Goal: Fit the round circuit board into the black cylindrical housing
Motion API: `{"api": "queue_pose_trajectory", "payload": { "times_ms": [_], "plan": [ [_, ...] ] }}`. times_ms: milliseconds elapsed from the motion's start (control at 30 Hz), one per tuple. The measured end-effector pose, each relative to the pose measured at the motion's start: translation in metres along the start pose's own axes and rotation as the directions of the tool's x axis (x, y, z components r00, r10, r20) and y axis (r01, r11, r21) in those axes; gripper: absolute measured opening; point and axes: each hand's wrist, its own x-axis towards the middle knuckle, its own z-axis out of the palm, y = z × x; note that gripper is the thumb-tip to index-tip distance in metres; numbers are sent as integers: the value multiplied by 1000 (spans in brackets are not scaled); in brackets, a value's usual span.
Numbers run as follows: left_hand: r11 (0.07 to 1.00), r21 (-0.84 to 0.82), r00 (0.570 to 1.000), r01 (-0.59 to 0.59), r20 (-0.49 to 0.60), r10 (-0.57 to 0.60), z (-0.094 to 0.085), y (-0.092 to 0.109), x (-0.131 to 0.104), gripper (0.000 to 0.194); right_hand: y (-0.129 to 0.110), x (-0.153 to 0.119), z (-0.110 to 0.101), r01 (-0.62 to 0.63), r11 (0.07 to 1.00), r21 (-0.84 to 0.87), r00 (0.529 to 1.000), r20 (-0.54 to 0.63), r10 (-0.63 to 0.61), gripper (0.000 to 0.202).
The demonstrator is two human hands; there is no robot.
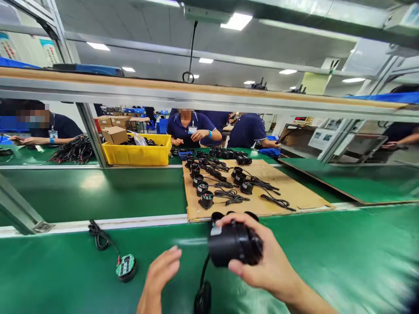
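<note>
Right hand (271, 261) grasping black housing (225, 248), near side of cardboard (296, 187) — left hand (162, 270) hovering there too, released — circuit board (125, 266) lying left of cardboard, cabled units (207, 199) resting on it.

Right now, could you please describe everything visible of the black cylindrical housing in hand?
The black, plastic-looking cylindrical housing is gripped roughly sideways in the right hand, above the green tabletop. The hand partly hides its right end. A pale label, print unreadable, sits at its upper left. A black cable seems to hang from its left end.
</note>
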Motion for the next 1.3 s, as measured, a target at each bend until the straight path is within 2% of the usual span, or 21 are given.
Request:
{"api": "queue_pose_trajectory", "payload": {
  "times_ms": [67, 133, 167, 233, 333, 367, 433, 500, 567, 767, 1133, 1300],
  "plan": [
    [983, -151, 982, 108, 171, -81, 10, 8, 7, 97, 4, -17, 19, -78, 994, 79, 989, 129, 67, 58],
    [951, -231, 941, 204, 315, -125, 20, 14, 11, 113, 9, -26, 36, -118, 988, 98, 971, 220, 94, 59],
    [932, -264, 926, 247, 348, -147, 24, 16, 12, 113, 11, -28, 41, -132, 986, 105, 961, 258, 101, 58],
    [880, -345, 917, 326, 344, -205, 28, 21, 12, 106, 15, -28, 46, -151, 983, 108, 943, 315, 110, 61],
    [764, -464, 888, 449, 327, -323, 27, 31, 13, 94, 17, -24, 38, -124, 990, 63, 934, 343, 95, 81],
    [737, -477, 875, 478, 326, -357, 27, 34, 14, 91, 17, -22, 33, -100, 994, 39, 940, 331, 81, 82],
    [722, -467, 859, 511, 320, -401, 25, 37, 16, 85, 15, -21, 21, -48, 999, 3, 948, 314, 44, 64],
    [740, -435, 857, 513, 309, -413, 24, 37, 17, 84, 14, -20, 11, -8, 1000, -16, 949, 316, 12, 42],
    [757, -408, 858, 511, 301, -417, 24, 35, 15, 85, 13, -20, 5, 8, 999, -41, 941, 340, 7, 36],
    [822, -336, 884, 460, 258, -390, 23, 33, 12, 79, 17, -19, 2, 15, 997, -76, 912, 411, 17, 41],
    [879, -226, 894, 420, 267, -359, 19, 38, 17, 74, 16, -23, -3, 136, 962, -238, 909, 415, -26, 38],
    [914, -184, 917, 361, 248, -313, 17, 39, 21, 71, 18, -23, -5, 99, 973, -208, 917, 400, -8, 39]
  ]
}}
